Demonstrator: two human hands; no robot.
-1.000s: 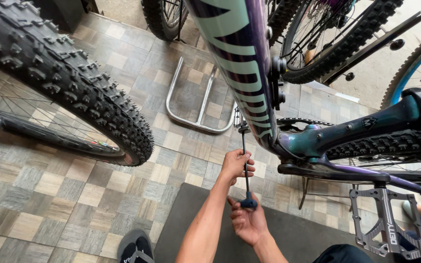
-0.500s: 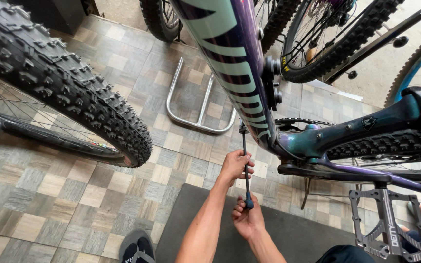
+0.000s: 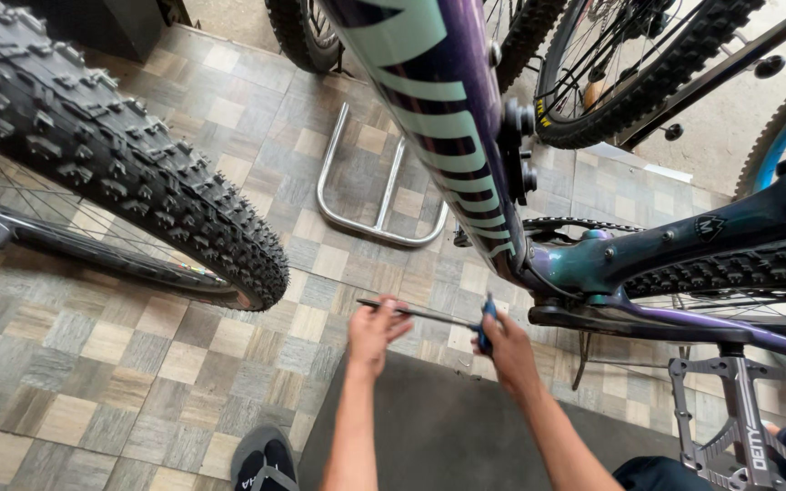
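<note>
Bicycle frame [image 3: 452, 136], purple with mint stripes, slanting down from the top edge to the bottom bracket at right.

Front tyre [image 3: 120, 155], knobby, black, filling the upper left over the tiled floor [image 3: 65, 400].

Dark mat [image 3: 429, 436], at the bottom edge of the floor, under both forearms.

Chrome floor stand [image 3: 366, 214], lying flat mid-floor beyond the hands.

Flat pedal [image 3: 743, 427], grey, bottom right corner.

Long rod tool [image 3: 420, 315], thin shaft with blue handle. Half a second ago it stood upright; now it lies level between the hands, below the down tube.

Right hand [image 3: 507, 350], closed round the blue handle.

Left hand [image 3: 375, 332], fingers pinching the shaft's far tip.
</note>
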